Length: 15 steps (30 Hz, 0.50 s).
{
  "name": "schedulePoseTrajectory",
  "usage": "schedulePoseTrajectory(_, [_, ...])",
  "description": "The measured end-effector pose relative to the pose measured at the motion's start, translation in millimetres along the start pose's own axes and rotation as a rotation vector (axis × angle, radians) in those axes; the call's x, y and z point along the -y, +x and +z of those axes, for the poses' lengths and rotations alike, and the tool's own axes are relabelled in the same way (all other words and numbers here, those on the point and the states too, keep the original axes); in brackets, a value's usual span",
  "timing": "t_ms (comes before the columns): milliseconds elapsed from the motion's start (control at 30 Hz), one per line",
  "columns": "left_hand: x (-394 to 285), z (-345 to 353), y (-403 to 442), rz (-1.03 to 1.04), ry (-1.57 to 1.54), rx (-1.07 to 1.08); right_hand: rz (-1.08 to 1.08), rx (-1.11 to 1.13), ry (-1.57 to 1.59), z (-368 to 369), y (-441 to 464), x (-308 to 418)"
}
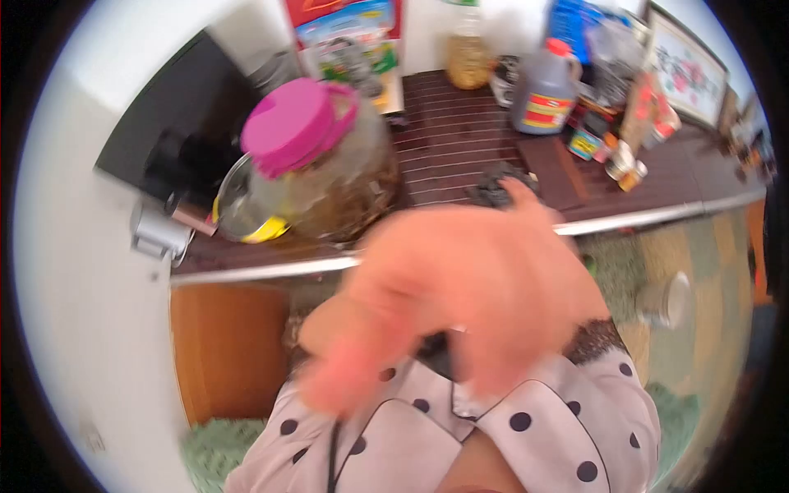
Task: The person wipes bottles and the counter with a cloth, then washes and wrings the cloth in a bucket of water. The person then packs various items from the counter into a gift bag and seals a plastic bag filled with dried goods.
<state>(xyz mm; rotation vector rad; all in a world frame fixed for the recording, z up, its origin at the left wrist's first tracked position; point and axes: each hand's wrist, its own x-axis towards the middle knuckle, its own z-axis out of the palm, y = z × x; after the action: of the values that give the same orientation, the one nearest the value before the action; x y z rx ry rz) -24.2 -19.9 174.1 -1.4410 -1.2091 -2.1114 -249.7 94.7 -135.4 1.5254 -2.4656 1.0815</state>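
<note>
Both hands are close to the camera in front of my chest, smeared by motion and overlapping. My right hand [501, 271] appears to reach across from the right, with one digit sticking up toward the table edge. Lower left, what looks like my left hand [349, 353] is bent downward, and where the two meet I cannot make out. A small black thing [440, 353] shows below the hands; whether either touches it is unclear. Beyond the raised digit lies a dark crumpled bag [493, 186] on the dark table [444, 131].
A big clear jar [337, 197] with a pink lid stands left on the table, beside a yellow-handled strainer or lid [242, 205] and a white mug [160, 232]. Farther right are a red-capped jug [546, 90], an oil bottle [468, 57] and small bottles. A wooden chair back [226, 353] stands below.
</note>
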Motion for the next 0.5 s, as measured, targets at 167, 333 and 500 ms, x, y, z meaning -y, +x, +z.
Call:
schedulePoseTrajectory(167, [-7.4,-21.5,-35.3,-0.29,0.188,-0.262,0.054,-0.044,-0.045,2.5,-8.0,3.5])
schedulePoseTrajectory(333, [23.4,-33.6,-79.0,-0.496,0.257,-0.438,0.125,-0.128,-0.056,11.6,-15.4,11.5])
schedulePoseTrajectory(500, [71.1,-47.3,-102.7,-0.641,0.142,-0.658,0.111,-0.199,0.077,8.7,-47.8,27.0])
